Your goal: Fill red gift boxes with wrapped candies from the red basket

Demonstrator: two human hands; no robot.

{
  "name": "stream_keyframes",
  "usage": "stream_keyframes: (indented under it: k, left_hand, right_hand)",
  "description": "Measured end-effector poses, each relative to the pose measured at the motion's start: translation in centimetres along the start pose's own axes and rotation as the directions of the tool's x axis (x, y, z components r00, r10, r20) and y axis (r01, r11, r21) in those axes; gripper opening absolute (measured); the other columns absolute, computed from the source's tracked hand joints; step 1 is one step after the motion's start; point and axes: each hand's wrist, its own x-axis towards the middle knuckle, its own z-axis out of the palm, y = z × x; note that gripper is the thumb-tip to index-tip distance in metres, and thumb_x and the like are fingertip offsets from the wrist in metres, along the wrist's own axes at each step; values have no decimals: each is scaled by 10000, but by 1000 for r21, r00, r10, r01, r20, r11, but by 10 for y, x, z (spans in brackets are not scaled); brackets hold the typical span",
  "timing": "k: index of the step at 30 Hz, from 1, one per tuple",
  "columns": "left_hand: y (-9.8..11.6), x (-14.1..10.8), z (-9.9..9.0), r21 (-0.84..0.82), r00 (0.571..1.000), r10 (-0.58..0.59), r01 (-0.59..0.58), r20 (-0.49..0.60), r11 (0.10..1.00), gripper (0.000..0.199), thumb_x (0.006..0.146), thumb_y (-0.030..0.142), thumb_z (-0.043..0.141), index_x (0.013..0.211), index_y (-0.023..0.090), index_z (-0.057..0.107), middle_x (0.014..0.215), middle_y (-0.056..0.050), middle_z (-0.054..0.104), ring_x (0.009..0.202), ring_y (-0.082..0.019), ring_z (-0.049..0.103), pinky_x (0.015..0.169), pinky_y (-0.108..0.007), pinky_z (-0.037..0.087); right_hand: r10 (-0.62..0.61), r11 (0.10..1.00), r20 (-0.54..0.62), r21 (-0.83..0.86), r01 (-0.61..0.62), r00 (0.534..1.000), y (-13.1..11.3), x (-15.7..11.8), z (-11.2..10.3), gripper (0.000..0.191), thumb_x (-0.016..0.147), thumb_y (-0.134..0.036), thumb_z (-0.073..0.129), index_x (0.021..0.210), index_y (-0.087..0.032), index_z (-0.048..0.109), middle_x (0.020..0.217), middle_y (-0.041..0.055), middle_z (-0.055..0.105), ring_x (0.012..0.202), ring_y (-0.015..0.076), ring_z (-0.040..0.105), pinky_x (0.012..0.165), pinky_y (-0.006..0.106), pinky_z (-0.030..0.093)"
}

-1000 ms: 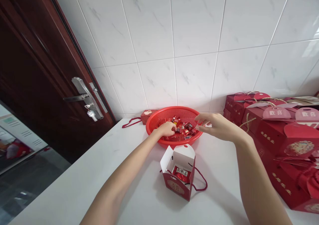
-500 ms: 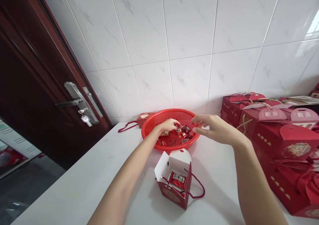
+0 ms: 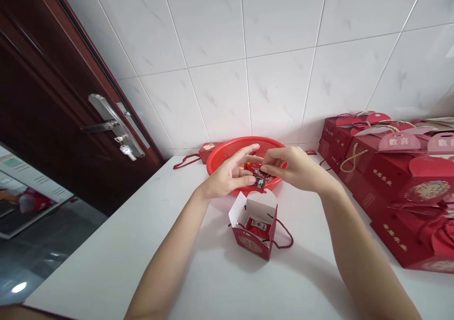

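Note:
My left hand [image 3: 234, 171] and my right hand [image 3: 289, 166] meet over the front of a red plastic basket [image 3: 220, 157]. Between their fingertips is a dark-wrapped candy [image 3: 260, 180], pinched by both hands. Most of the candies inside the basket are hidden behind my hands. Just in front stands a small red gift box [image 3: 250, 244] with its flaps up and a dark red cord handle on its right. A red wrapped packet [image 3: 258, 227] with a pale label lies inside that box.
Stacked red gift boxes [image 3: 386, 178] fill the right side of the white table [image 3: 149, 239]. A small red box [image 3: 207, 152] with a cord sits behind the basket's left side. At the left is a dark door with keys [image 3: 126, 151] in its lock; a tiled wall rises behind.
My left hand has lifted out of the basket with candy and come nearer. My right hand has moved left to meet it. The view has shifted slightly.

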Motion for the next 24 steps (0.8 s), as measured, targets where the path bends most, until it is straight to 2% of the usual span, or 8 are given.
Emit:
stream_keyframes:
  k: [2, 5, 9, 14, 16, 19, 21, 24]
  left_hand:
    - [6, -12, -1, 74, 999, -17, 20, -35, 997, 720, 857, 287, 718, 1491, 331, 381, 1437, -123, 512, 913, -172, 691, 855, -360, 575]
    - [14, -25, -10, 307, 995, -36, 64, -94, 949, 515, 874, 350, 695, 1357, 263, 539, 1357, -100, 589, 1013, -209, 680, 903, -357, 549]
    - [25, -36, -21, 508, 993, -101, 116, -56, 854, 270, 907, 405, 623, 1076, 201, 676, 1112, -56, 703, 1018, -213, 662, 881, -327, 524]
    - [32, -42, -19, 687, 950, -314, 228, 1, 690, 240, 913, 399, 546, 890, 194, 667, 915, -22, 701, 838, -186, 632, 692, -282, 456]
    - [31, -41, -16, 725, 922, -388, 259, 12, 638, 245, 900, 413, 546, 864, 193, 645, 879, -19, 684, 784, -178, 611, 647, -277, 425]
    - [28, -37, -9, 730, 893, -448, 282, 37, 623, 205, 851, 403, 596, 850, 198, 596, 856, -8, 656, 764, -171, 591, 619, -265, 405]
    - [26, -34, -2, 733, 887, -453, 253, 85, 632, 199, 812, 388, 637, 816, 200, 571, 835, -1, 636, 771, -170, 588, 607, -259, 392]
    - [22, -31, 11, 727, 873, -464, 219, 153, 651, 250, 764, 414, 693, 778, 201, 563, 804, -1, 618, 725, -168, 581, 553, -264, 364]
  right_hand:
    - [-35, 999, 33, 27, 34, 999, -6, -4, 0, 191, 915, -236, 531, 740, -187, 592, 766, 19, 688, 662, 133, 584, 593, 252, 415]
    - [-34, 999, 145, -27, 38, 989, -10, -5, 2, 196, 927, -265, 524, 767, -186, 602, 746, 16, 672, 648, 133, 567, 573, 251, 392]
    - [85, 981, 416, -195, -2, 906, -11, -1, 11, 120, 910, -241, 553, 834, -186, 627, 749, 21, 673, 655, 147, 581, 567, 256, 366]
    - [232, 927, 394, -367, -78, 889, -12, -5, 12, 129, 918, -314, 554, 926, -200, 613, 878, 62, 686, 785, 205, 623, 600, 279, 388]
    - [301, 911, 419, -392, -129, 857, -13, -12, 6, 215, 891, -379, 593, 1023, -211, 619, 951, 73, 683, 861, 233, 630, 627, 289, 417]
    - [395, 890, 482, -411, -196, 782, -13, -20, -1, 447, 804, -446, 689, 1180, -225, 592, 1016, 77, 669, 914, 249, 633, 656, 295, 455]
    - [429, 879, 508, -424, -217, 747, -13, -21, 0, 496, 759, -427, 729, 1188, -224, 586, 1022, 71, 662, 896, 237, 637, 645, 285, 460]
    - [494, 826, 445, -508, -244, 747, -13, -18, 12, 452, 749, -426, 731, 1120, -209, 591, 1025, 75, 655, 859, 233, 633, 592, 278, 430]
